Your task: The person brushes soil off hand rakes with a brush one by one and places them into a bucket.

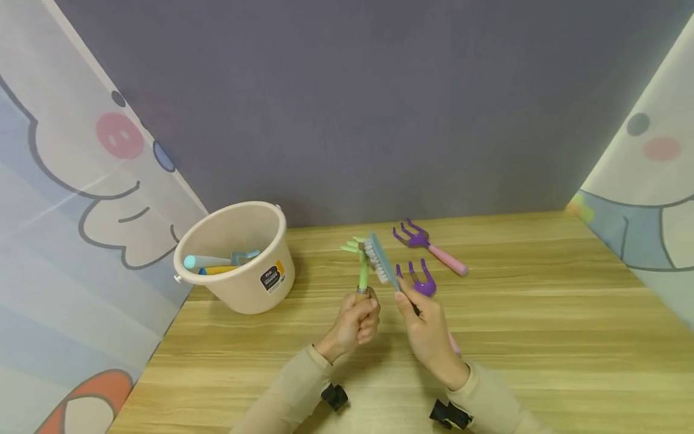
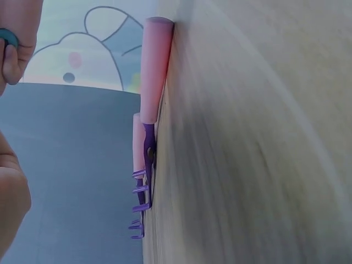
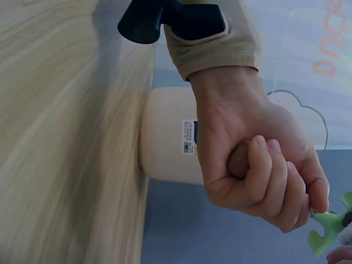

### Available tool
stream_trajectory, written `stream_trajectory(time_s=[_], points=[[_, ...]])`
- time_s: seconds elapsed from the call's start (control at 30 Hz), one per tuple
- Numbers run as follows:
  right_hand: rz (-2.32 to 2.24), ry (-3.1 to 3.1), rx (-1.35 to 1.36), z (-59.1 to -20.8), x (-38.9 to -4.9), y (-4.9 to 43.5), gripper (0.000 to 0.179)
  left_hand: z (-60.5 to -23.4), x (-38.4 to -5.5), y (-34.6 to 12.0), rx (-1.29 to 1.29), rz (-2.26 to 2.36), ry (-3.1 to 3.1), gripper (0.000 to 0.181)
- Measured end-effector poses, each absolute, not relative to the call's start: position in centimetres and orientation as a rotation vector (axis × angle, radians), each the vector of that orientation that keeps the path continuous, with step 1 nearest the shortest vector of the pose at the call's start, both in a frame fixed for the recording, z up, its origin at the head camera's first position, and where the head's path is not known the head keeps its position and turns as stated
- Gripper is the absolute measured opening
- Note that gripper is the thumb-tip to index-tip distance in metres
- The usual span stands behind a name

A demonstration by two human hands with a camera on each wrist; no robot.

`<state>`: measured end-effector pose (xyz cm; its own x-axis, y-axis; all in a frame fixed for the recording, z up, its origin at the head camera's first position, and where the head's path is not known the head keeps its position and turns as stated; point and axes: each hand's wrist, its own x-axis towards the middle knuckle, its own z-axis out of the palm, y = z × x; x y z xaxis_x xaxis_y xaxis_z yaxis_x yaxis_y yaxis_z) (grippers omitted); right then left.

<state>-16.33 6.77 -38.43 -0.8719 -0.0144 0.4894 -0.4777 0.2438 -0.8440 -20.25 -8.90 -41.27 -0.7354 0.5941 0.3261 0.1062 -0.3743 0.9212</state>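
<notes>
My left hand (image 1: 355, 322) grips the wooden handle of a green hand rake (image 1: 364, 271), tines upward. In the right wrist view the left hand's fingers (image 3: 275, 181) curl round that handle, its brown end showing. With my right hand (image 1: 425, 325) I hold a blue brush (image 1: 384, 259) by its handle, white bristles (image 1: 375, 260) against the rake's head and neck. A purple hand rake (image 1: 424, 283) with a pink handle lies partly behind the right hand. Another purple hand rake (image 1: 417, 239) with a pink handle (image 1: 447, 260) rests farther back.
A cream bucket (image 1: 284, 265) stands at the left on the wooden table (image 1: 542, 313). Inside it are a light-blue handled tool (image 1: 208, 261) and a yellow handle (image 1: 222, 270). A dark panel (image 1: 379, 120) rises behind the table, with cartoon-printed panels at both sides.
</notes>
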Motion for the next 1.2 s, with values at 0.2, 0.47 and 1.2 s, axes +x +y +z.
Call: stream_trajectory(time_s=[0.2, 0.47, 1.2], points=[[1.695, -2.185, 0.439, -38.8, -16.2, 6.8, 0.032, -40.7, -20.7, -9.0, 0.837, 2.222, 1.574, 0.028], [1.72, -2.205, 0.438, -38.7, -16.2, 7.2, 0.031, -40.5, -20.6, -9.4, 0.884, 2.224, 1.582, 0.027], [1.662, -2.204, 0.395, -38.5, -16.2, 9.4, 0.029, -40.1, -20.2, -10.6, 0.599, 2.181, 1.85, 0.03]])
